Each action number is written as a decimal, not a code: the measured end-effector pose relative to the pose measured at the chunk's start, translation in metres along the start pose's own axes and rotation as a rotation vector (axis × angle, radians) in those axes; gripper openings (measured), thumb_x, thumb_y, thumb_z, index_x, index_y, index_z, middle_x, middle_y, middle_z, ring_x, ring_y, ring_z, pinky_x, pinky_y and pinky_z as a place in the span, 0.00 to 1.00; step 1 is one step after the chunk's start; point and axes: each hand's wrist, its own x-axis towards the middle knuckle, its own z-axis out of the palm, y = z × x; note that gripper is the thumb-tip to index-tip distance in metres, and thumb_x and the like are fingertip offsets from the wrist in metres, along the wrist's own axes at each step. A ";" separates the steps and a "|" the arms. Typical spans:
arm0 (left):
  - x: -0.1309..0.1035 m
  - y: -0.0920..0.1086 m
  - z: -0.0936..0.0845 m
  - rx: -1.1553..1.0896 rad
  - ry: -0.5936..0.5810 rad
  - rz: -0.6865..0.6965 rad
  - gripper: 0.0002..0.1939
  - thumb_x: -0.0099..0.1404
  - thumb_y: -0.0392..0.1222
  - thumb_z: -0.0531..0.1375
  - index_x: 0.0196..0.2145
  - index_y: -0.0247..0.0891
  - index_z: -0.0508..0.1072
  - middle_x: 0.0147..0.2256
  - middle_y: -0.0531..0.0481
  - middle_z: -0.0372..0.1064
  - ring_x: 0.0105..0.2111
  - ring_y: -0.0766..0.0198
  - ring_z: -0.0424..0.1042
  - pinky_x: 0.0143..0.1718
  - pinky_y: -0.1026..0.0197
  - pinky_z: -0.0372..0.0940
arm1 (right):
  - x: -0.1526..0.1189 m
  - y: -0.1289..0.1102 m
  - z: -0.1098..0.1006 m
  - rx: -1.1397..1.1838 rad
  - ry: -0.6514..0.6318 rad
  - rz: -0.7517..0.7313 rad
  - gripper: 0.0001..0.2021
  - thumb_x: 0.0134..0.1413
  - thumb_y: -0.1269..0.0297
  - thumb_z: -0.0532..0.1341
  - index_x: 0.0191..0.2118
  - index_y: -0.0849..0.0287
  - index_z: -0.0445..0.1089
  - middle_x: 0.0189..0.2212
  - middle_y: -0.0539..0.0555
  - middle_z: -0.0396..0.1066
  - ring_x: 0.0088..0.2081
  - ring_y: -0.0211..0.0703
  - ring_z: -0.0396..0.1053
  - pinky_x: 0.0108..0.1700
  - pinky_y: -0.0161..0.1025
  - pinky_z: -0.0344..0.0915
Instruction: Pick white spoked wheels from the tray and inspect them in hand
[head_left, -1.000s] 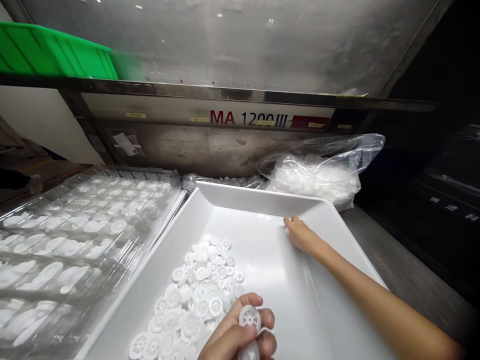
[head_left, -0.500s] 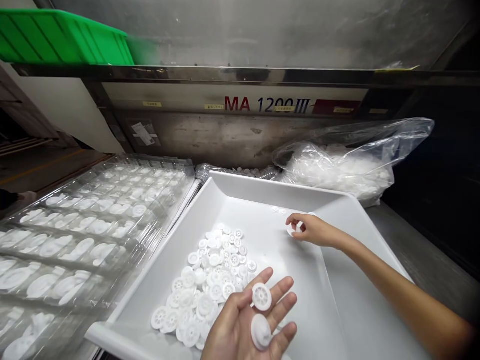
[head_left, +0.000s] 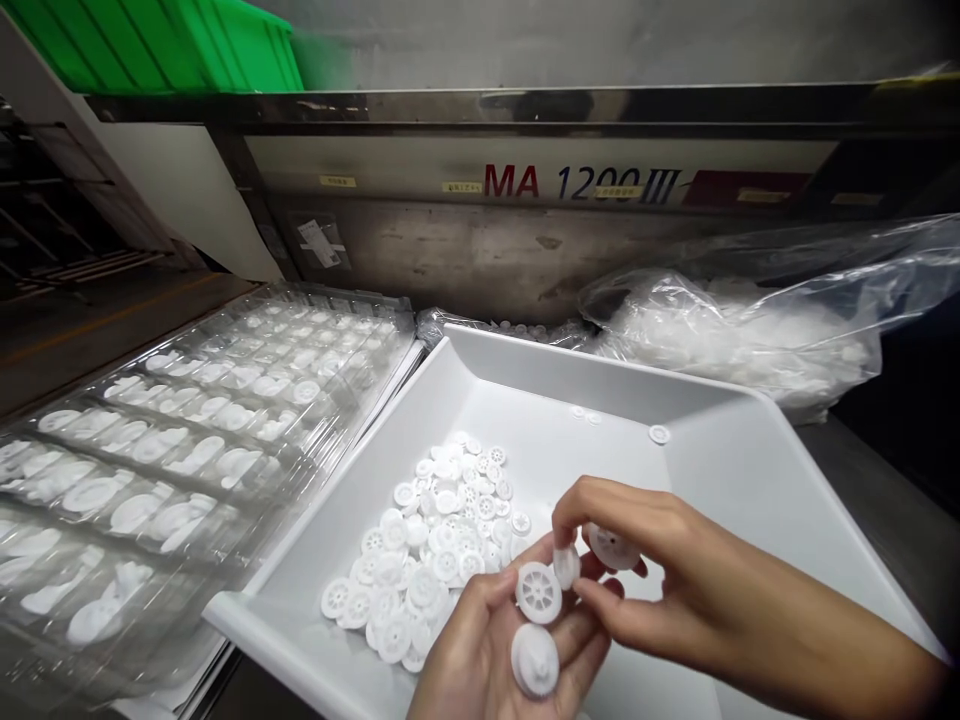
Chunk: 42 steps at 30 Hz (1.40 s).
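Observation:
My left hand [head_left: 487,650] is palm up at the bottom middle, holding a spoked white wheel [head_left: 538,592] and, below it, a white gear [head_left: 535,661] with a raised hub. Over its fingertips, my right hand [head_left: 645,570] pinches a small white wheel [head_left: 566,567] seen edge-on. Another white disc [head_left: 613,547] is tucked under the right hand's bent fingers. A heap of white plastic wheels [head_left: 427,560] lies to the left in a white tray [head_left: 517,440]. Part of the left fingers is hidden behind the right hand.
Clear compartment trays [head_left: 187,440] filled with white parts stand at left. A loose wheel [head_left: 659,435] lies near the white tray's back. Behind are a plastic bag [head_left: 735,335] of white parts and a machine panel [head_left: 420,250]. A green bin [head_left: 165,50] sits upper left.
My right hand has come from the back of the tray down to my left hand, carrying white pieces. The view has shifted, so the background sits a little further right.

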 end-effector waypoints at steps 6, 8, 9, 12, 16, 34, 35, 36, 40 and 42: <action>0.001 0.003 0.000 0.019 0.164 0.000 0.30 0.64 0.38 0.56 0.61 0.25 0.56 0.53 0.36 0.67 0.54 0.51 0.68 0.66 0.52 0.43 | 0.005 0.005 -0.004 -0.089 0.024 -0.054 0.03 0.65 0.64 0.57 0.37 0.49 0.63 0.38 0.42 0.66 0.37 0.32 0.64 0.39 0.30 0.61; 0.000 0.004 0.001 0.060 0.205 0.015 0.30 0.66 0.38 0.54 0.62 0.23 0.53 0.58 0.32 0.62 0.56 0.47 0.66 0.66 0.49 0.45 | 0.006 0.007 -0.007 -0.101 0.023 -0.059 0.04 0.64 0.65 0.57 0.37 0.48 0.64 0.38 0.41 0.66 0.37 0.31 0.64 0.38 0.30 0.60; -0.001 0.004 0.002 0.078 0.208 0.023 0.30 0.67 0.38 0.52 0.63 0.22 0.51 0.59 0.31 0.61 0.56 0.47 0.66 0.66 0.49 0.45 | 0.007 0.008 -0.007 -0.106 0.020 -0.054 0.04 0.64 0.65 0.57 0.38 0.47 0.64 0.38 0.41 0.66 0.37 0.31 0.64 0.39 0.30 0.60; -0.002 0.004 0.002 0.111 0.189 0.062 0.29 0.70 0.37 0.48 0.64 0.21 0.47 0.58 0.30 0.63 0.55 0.51 0.67 0.66 0.52 0.46 | 0.007 0.011 -0.007 -0.110 0.012 -0.044 0.04 0.65 0.66 0.55 0.40 0.46 0.64 0.39 0.41 0.66 0.39 0.32 0.64 0.40 0.30 0.60; -0.002 0.003 0.003 0.134 0.185 0.071 0.28 0.71 0.37 0.46 0.64 0.21 0.45 0.57 0.31 0.65 0.55 0.53 0.67 0.66 0.53 0.47 | 0.007 0.012 -0.006 -0.108 0.017 -0.055 0.05 0.65 0.67 0.54 0.39 0.46 0.63 0.38 0.42 0.65 0.39 0.33 0.64 0.40 0.31 0.60; -0.003 0.005 0.000 0.095 0.220 0.078 0.25 0.70 0.37 0.47 0.62 0.26 0.54 0.55 0.38 0.69 0.55 0.52 0.68 0.63 0.53 0.50 | -0.001 0.022 -0.005 -0.270 0.145 0.012 0.09 0.67 0.55 0.50 0.51 0.38 0.56 0.48 0.43 0.66 0.49 0.36 0.65 0.48 0.31 0.66; -0.003 0.005 0.001 0.089 0.224 0.081 0.25 0.70 0.37 0.47 0.62 0.26 0.54 0.54 0.38 0.69 0.55 0.53 0.68 0.64 0.53 0.50 | -0.001 0.022 -0.004 -0.286 0.166 0.011 0.10 0.67 0.53 0.51 0.52 0.38 0.56 0.47 0.43 0.67 0.48 0.37 0.67 0.47 0.32 0.68; -0.003 0.005 0.001 0.080 0.224 0.086 0.25 0.70 0.37 0.47 0.63 0.26 0.53 0.54 0.38 0.70 0.54 0.53 0.68 0.65 0.52 0.48 | -0.001 0.023 -0.003 -0.294 0.175 0.013 0.11 0.66 0.52 0.52 0.52 0.38 0.56 0.47 0.43 0.67 0.47 0.38 0.68 0.45 0.33 0.69; -0.002 0.006 0.004 0.038 0.204 0.109 0.27 0.70 0.37 0.45 0.64 0.25 0.49 0.53 0.37 0.71 0.53 0.54 0.70 0.65 0.51 0.48 | 0.001 0.026 0.009 -0.251 0.187 0.046 0.15 0.63 0.49 0.56 0.54 0.37 0.56 0.47 0.45 0.70 0.46 0.42 0.71 0.42 0.37 0.72; -0.002 0.008 0.006 0.026 0.202 0.128 0.28 0.70 0.37 0.45 0.65 0.25 0.47 0.53 0.36 0.70 0.54 0.53 0.69 0.63 0.53 0.53 | 0.003 0.024 0.017 -0.230 0.199 0.089 0.17 0.61 0.51 0.59 0.54 0.36 0.56 0.47 0.44 0.70 0.47 0.43 0.70 0.44 0.39 0.72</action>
